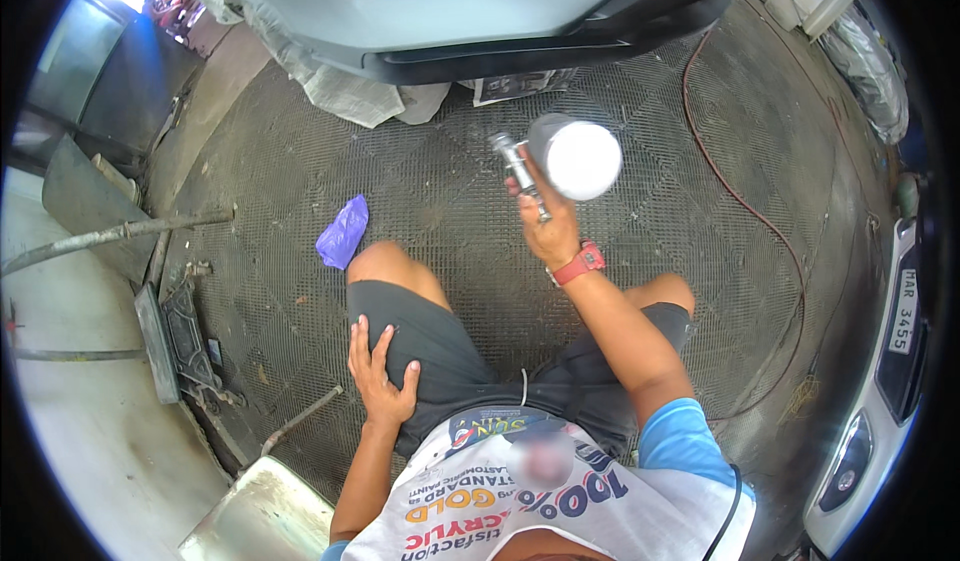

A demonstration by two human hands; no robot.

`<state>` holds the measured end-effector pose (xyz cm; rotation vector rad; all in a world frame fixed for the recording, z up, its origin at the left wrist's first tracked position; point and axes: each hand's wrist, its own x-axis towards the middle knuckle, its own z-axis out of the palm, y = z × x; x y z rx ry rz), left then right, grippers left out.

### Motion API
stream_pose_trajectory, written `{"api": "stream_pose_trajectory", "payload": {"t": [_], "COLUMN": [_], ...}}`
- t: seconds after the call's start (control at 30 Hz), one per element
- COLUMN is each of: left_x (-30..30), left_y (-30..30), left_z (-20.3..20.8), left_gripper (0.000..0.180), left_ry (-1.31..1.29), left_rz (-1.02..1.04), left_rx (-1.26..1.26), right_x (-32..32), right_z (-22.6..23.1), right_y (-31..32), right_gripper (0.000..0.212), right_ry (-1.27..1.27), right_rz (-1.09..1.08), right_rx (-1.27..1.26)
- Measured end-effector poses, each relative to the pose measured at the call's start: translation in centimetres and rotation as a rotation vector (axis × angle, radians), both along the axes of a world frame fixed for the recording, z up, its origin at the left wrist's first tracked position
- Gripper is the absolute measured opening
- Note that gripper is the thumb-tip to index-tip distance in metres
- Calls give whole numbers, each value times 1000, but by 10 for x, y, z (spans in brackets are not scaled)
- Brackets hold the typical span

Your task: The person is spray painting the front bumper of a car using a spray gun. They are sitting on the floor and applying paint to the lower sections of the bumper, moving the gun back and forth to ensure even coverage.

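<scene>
My right hand (548, 223), with a red watch at its wrist, is raised over the floor and wrapped around a paint spray gun (515, 165). The gun has a silvery metal body and a round cup with a white top (585, 161). Slightly blurred, it stays apart from the grey car bumper (470, 21) ahead, whose lower edge is black. Resting on my left thigh, my left hand (384, 373) has its fingers spread and holds nothing. A crumpled purple plastic bag (343, 232) lies on the floor by my left knee.
Masking sheets (345, 96) hang under the bumper. A reddish hose (745, 199) curves over the patterned floor (270, 181) on the right. Metal bars (130, 229) and a white panel (70, 431) stand at left. A white car (870, 431) is at far right.
</scene>
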<state>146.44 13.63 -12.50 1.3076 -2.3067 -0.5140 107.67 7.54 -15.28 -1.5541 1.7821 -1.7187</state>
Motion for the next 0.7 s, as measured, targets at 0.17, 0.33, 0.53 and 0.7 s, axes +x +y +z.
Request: {"api": "stream_pose_trajectory", "payload": {"t": [0.17,0.33,0.53,0.7], "left_x": [7,-58,-247,-371], "left_y": [16,26,65,164], "left_z": [2,78,178,190], "left_gripper": [64,53,57,50], "left_ry": [-18,-28,416,1003], "left_rz": [15,-179,-1055,-1590], "left_rx": [-55,17,405,677], "right_x": [-75,-109,-115,-78], "right_z": [-11,-21,-49,-49], "right_y": [38,66,62,32], "right_gripper": [72,72,68,63], "right_ry": [-54,-327,-367,-460], "right_rz": [-243,-443,-433,-295], "right_rx": [-107,-122,-16,92]}}
